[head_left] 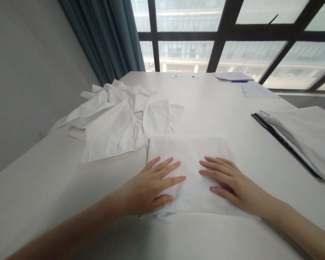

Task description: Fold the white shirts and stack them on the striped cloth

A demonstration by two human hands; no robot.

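A folded white cloth (189,148) lies flat before me, roughly rectangular, with a bit of fabric poking out under its near left edge. My left hand (153,184) rests on its left part, fingers spread. On the right part lies my right hand (227,178), its fingers stretched out and slightly apart. Neither hand grips anything. A crumpled heap of white cloth (111,126) sits just beyond and left of the folded one, touching or nearly touching its far left corner.
The white table (206,108) reaches to the windows. At the right, more folded white fabric (308,133) lies on something with a black edge (284,144). Papers (233,76) and a blue pen (239,81) are at the far right. A blue curtain (111,36) hangs behind.
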